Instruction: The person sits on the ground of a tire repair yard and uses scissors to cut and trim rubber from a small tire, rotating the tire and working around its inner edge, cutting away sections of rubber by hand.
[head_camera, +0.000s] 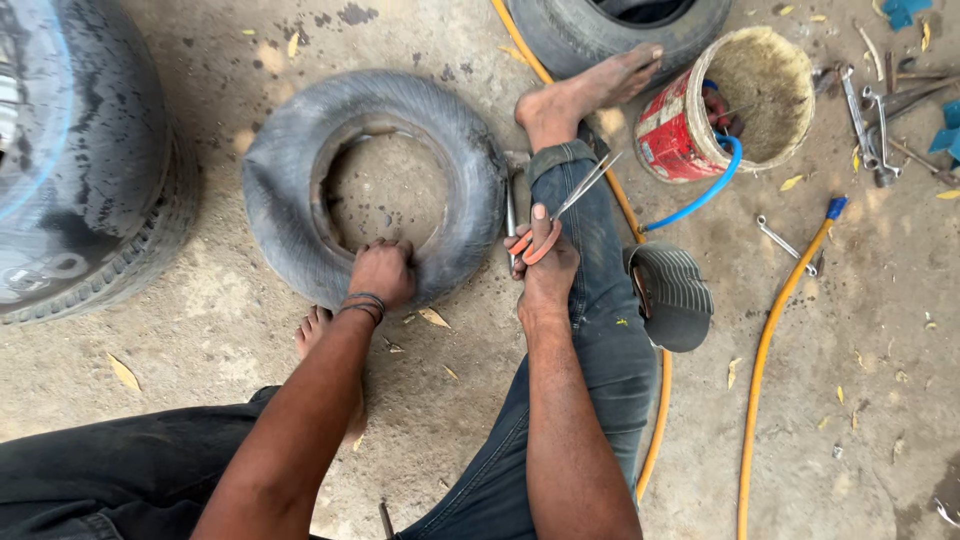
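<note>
**Scissors and a small tyre on a workshop floor**

Rough concrete floor (880, 300), dusty and flecked with dry yellow leaves, fills the view; the person sits on it in dark jeans with bare feet stretched forward. A small grey tyre (290, 170) lies flat just ahead, its worn tread showing on the outer wall. The left hand (382, 272) is clenched over the tyre's near inner rim, with dark bands at the wrist. The right hand (543, 260) rests on the right knee, just right of the tyre, and grasps a pair of scissors (570, 205) by orange handles, the thin metal blades slightly parted and pointing up and to the right.

A red bucket (665, 135) with a pale label patch on its side lies tipped over near the right foot, its cream-coloured inside facing the camera; a blue hose (700, 195) curls out of its mouth. A dark ridged sandal (672, 295) lies sole-up just beside the right leg. Two orange hoses cross the floor: one orange hose (770, 340) with a blue end piece runs down the right side, another passes under the leg. Metal spanners (865, 115) lie scattered at the upper right. A large tyre (90, 170) fills the left edge and another tyre (600, 35) sits at the top.
</note>
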